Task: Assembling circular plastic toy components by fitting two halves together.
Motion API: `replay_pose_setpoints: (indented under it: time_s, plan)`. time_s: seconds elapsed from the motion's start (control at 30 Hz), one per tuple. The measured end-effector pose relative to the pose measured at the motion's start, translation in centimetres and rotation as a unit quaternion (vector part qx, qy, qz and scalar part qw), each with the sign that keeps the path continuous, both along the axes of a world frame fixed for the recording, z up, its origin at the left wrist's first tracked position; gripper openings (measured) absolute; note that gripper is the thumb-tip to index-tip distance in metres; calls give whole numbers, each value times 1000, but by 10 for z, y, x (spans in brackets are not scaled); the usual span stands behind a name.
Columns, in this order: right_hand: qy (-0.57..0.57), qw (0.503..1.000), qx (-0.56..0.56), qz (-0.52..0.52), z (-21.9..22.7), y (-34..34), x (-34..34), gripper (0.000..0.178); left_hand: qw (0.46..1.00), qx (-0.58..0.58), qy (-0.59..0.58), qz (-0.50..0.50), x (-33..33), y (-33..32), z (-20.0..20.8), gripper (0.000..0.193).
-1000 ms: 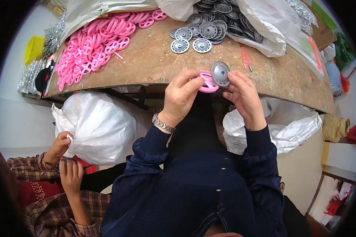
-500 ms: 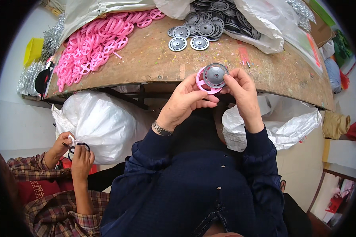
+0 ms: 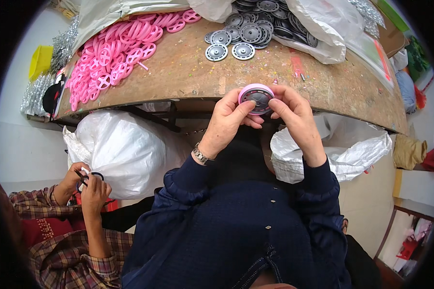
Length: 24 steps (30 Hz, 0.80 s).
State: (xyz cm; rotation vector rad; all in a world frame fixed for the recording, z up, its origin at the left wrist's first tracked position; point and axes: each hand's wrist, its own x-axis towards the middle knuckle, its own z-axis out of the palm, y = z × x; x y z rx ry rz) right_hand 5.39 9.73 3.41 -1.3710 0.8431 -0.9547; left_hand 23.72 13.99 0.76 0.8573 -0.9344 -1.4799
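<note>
A round grey disc [image 3: 257, 99] is sitting face up against a pink wheel [image 3: 256, 87] just right of the frame's centre, above the middle; whether it is fully seated cannot be told. The disc is showing a dull metallic face with a band of small slots near its edge, and the wheel's smooth pink rim is showing most along the top, with a thinner strip below. The left hand [image 3: 226, 115] is gripping the pair from the left, thumb lying across the disc's lower left face, other fingers curling underneath. The right hand [image 3: 296, 108] is pinching the opposite edge, thumb pointing up and left onto the disc, fingers bending behind. Both forearms are rising from the lower frame in dark blue sleeves, angling inward, and the left wrist is wearing a metal watch [image 3: 201, 154]. Beyond them, a worn wooden table [image 3: 188, 79] is stretching across the top, bearing heaped pink wheels [image 3: 130, 43] at upper left and grey discs [image 3: 250, 33] at upper centre. A white sack [image 3: 125, 149] is bulging at left, where a co-worker's hands [image 3: 95, 195] are working beside it.
</note>
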Motion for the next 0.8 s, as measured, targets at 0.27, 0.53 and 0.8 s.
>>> replay_pose_setpoints:
  time_s: [0.27,0.53,0.8]
  plan:
    - [60,995,-75,-12,-5,8,-1,19,994,-64,-84,-11,-6,3,2,27]
    - [49,990,-117,-62,4,21,3,10,981,-135,-138,30,-12,10,8,21]
    - [63,991,-96,-68,-28,16,9,8,976,-84,-184,84,-19,6,-15,18]
